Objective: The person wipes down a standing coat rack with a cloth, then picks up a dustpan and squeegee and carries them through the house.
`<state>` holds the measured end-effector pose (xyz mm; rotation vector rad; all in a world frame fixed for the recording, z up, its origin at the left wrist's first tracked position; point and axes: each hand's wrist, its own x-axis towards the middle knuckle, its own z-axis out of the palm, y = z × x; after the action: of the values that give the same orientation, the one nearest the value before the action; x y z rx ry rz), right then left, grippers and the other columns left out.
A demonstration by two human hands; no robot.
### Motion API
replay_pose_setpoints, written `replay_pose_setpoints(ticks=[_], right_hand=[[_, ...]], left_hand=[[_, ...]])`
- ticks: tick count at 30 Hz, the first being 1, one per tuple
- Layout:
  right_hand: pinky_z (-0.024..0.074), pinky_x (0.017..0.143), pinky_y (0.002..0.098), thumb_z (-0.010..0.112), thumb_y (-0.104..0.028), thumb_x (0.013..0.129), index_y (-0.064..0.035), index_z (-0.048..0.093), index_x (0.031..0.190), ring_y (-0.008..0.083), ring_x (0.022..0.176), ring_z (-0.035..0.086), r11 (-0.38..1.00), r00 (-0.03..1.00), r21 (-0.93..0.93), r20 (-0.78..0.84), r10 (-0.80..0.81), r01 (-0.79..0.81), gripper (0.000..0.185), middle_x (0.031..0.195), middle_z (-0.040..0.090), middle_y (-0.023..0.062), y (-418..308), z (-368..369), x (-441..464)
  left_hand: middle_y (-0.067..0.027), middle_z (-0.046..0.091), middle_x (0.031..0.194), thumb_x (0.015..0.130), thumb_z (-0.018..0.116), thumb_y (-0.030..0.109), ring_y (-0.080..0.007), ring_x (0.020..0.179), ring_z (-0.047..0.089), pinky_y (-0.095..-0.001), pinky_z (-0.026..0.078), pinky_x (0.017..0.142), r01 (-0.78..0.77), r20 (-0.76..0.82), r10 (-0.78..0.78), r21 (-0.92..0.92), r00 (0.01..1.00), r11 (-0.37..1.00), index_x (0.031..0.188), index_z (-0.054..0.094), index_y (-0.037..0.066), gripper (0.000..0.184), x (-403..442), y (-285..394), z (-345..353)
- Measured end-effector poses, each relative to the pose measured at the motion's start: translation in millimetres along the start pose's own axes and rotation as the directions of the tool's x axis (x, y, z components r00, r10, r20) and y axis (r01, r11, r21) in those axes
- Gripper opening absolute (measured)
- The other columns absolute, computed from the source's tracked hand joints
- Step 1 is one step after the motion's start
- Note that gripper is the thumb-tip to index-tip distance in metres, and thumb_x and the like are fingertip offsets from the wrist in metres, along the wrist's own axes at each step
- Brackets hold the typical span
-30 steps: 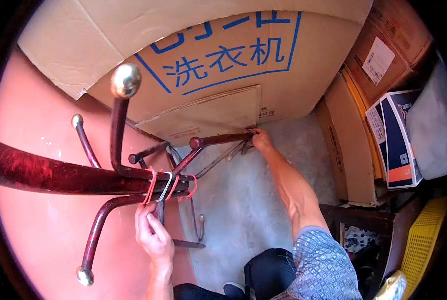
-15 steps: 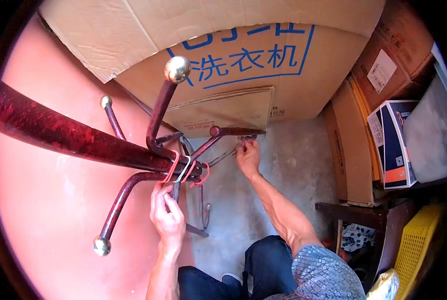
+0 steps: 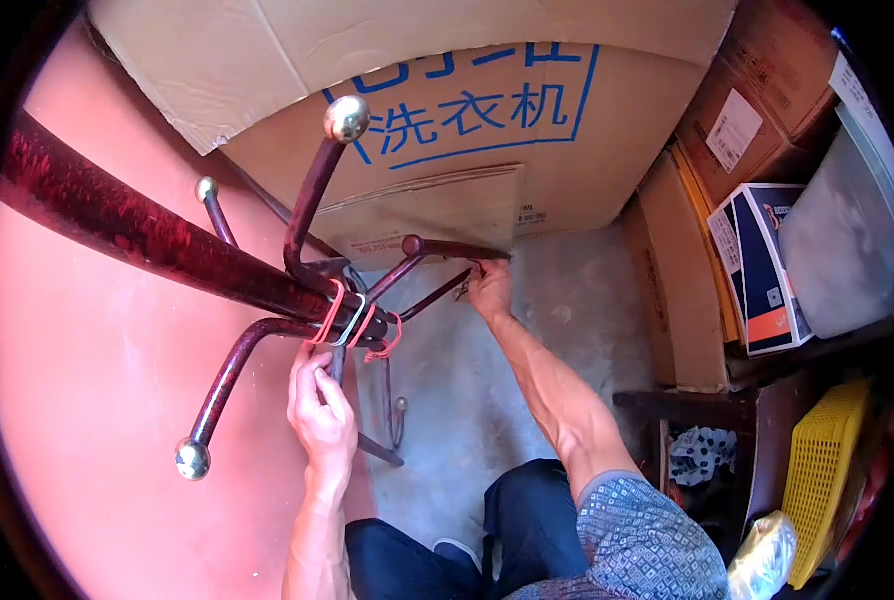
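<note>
Through the head camera I read large blue characters, 洗衣机, inside a blue outline on the big carton point(image 3: 587, 185); the line above them is partly covered by the flap point(image 3: 407, 45), so I can't read it whole. Small print on the flat cardboard point(image 3: 437, 210) below is too tiny for me, as is the white label point(image 3: 735, 130) on the brown box point(image 3: 787, 60) and the lettering on the navy, white and orange box point(image 3: 767, 270) at the right. The coat stand point(image 3: 217, 256) slants in from the left in front of the pink wall point(image 3: 117, 400), its arms tipped with gold knobs point(image 3: 347, 120), with red bands point(image 3: 329, 312) and a white band point(image 3: 355, 318) looped around the bundled bars. My left hand point(image 3: 324, 418) is just under those bands, thumb and fingers drawn together; I can't tell whether they pinch a bar or a band. My right hand point(image 3: 492, 292) grasps the far end of the stand's dark red bars, its fingertips partly hidden. Half a second ago that hand sat slightly below the upper bar; now it is up against the bar's end, while the left hand stays beneath the bands. The whole view has also shifted a little.
</note>
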<state>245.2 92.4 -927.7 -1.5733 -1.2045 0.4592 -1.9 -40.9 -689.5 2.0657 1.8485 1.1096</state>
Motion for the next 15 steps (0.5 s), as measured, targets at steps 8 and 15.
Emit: replay_pose_setpoints(ticks=[8,15], right_hand=[[0.0498,0.101,0.0466,0.060,0.002,0.081,0.0044,0.068,0.118,0.0420,0.113,0.061,0.974,0.944,0.151,0.260,-0.201,0.166,0.038,0.124,0.061,0.0219,-102,10,-78],[0.0514,0.097,0.0457,0.059,0.002,0.086,0.0028,0.068,0.121,0.0400,0.109,0.062,0.961,0.900,0.275,0.411,-0.143,0.027,0.036,0.114,0.063,0.0215,-90,-18,-96]], left_hand=[[-0.0185,0.070,0.110,0.104,0.048,0.000,-0.0302,0.099,0.070,-0.0385,0.055,0.088,0.002,-0.031,-0.003,-0.030,1.000,1.000,0.112,0.066,-0.003,0.020,0,2,3],[-0.0177,0.070,0.109,0.105,0.046,-0.002,-0.0279,0.097,0.070,-0.0372,0.055,0.087,-0.031,-0.041,0.031,-0.009,0.999,0.999,0.111,0.066,-0.004,0.021,-1,-1,5]])
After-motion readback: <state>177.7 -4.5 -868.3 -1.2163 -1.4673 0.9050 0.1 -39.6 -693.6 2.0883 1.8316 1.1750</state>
